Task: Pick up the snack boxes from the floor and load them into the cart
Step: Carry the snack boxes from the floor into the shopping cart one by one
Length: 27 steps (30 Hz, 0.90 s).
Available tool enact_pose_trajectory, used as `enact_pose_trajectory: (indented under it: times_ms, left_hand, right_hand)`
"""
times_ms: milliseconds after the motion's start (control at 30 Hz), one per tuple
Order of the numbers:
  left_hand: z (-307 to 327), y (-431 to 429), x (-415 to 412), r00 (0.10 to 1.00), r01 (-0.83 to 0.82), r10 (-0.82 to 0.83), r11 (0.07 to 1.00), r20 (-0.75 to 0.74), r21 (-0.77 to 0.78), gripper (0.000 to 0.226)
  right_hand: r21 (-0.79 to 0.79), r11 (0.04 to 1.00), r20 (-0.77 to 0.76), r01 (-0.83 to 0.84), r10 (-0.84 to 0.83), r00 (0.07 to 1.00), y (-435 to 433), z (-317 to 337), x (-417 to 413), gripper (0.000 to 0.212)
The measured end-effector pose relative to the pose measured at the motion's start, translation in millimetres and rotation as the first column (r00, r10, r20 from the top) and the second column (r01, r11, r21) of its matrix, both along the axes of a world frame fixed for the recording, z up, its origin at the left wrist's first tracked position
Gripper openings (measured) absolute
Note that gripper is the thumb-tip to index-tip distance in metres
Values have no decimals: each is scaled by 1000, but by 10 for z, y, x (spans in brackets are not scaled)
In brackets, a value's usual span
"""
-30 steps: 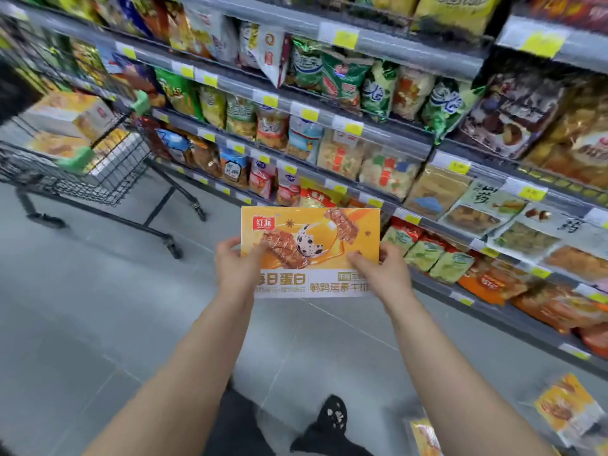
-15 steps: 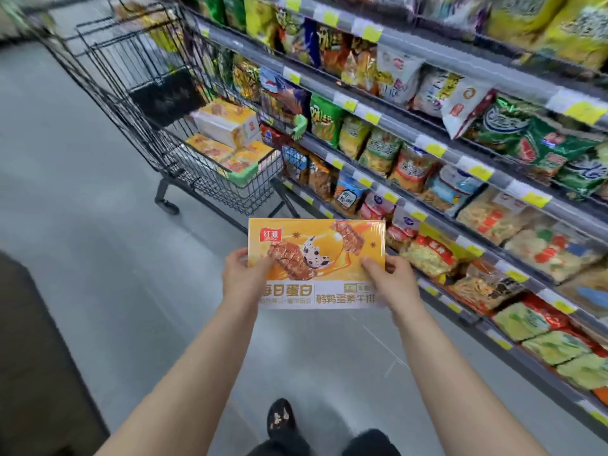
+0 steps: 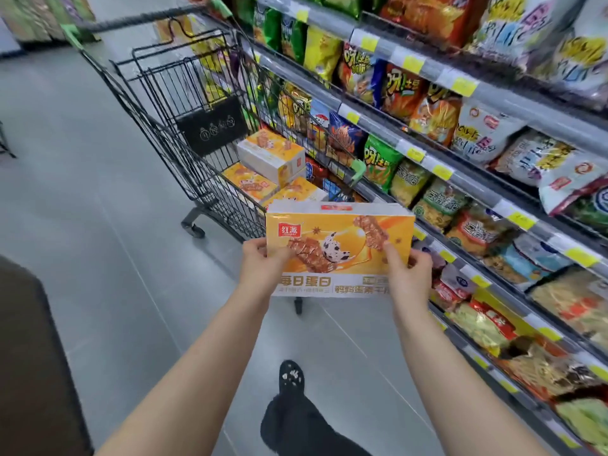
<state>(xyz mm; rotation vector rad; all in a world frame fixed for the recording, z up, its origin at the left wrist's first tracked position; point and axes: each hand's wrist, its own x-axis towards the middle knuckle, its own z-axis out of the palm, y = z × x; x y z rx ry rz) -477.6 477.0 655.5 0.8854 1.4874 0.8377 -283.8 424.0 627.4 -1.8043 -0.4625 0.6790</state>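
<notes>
Snack box in the air, just short of the cart

You hold the snack box (image 3: 339, 248) by its lower corners, your left hand (image 3: 260, 264) and right hand (image 3: 408, 274) each curled round a side edge, thumbs on the printed face. It hangs above the floor at the near end of the cart (image 3: 177, 153), where like boxes (image 3: 273, 156) lie unevenly. Come in too low and the wide box may catch the wire rim and twist from your hands, or land on the tilted stack and slide; the shelf (image 3: 413, 154) crowds your right arm

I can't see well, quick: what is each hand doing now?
Left hand: grips the snack box, left edge.
Right hand: grips its right edge.
</notes>
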Motion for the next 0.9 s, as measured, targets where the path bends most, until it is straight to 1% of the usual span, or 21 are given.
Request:
enact_pose_trajectory:
  times_ms: [100,200,333,467,600,633,733,833,900]
  left_hand:
    - [118,558,-62,1000,-8,8,1000,-13,6,38]
    - [258,1105,-200,1000,-15,16,999,-19,38,35]
    - [335,1808,-439,999,6,-4,997,-33,79,37]
    - [299,2439,-698,999,40,-38,997,-29,60,38]
    - [262,3192,-976,986,156,-154,987,-58,26,53]
    - [262,3343,-1023,981,186,-184,982,-57,25,52]
    - [194,3841,-1161,961,272,-271,962,-59,16,36]
    - [116,4304,-1180,922,378,-375,926,-96,14,32]
    - [36,4559,-1164,891,429,-430,902,-143,-36,31]
  right_hand:
    - [65,997,-28,37,-35,999,593,68,-108,28]
    - [102,994,-64,40,-34,997,1127,143,-249,28]
    - [76,997,-63,28,-23,998,1743,141,-477,29]
    - [48,999,-58,23,-20,998,2271,56,-771,29]
    - [33,995,-78,90,-87,993,2854,-88,-1113,26]
    - [25,994,-83,104,-101,991,2968,-109,-1178,27]
    - [-1,990,-91,140,-140,986,3340,-216,-1325,29]
    - [-111,982,-115,153,-165,980,3664,-317,-1407,31]
    - [-185,966,-130,182,-207,970,3824,-428,-1428,34]
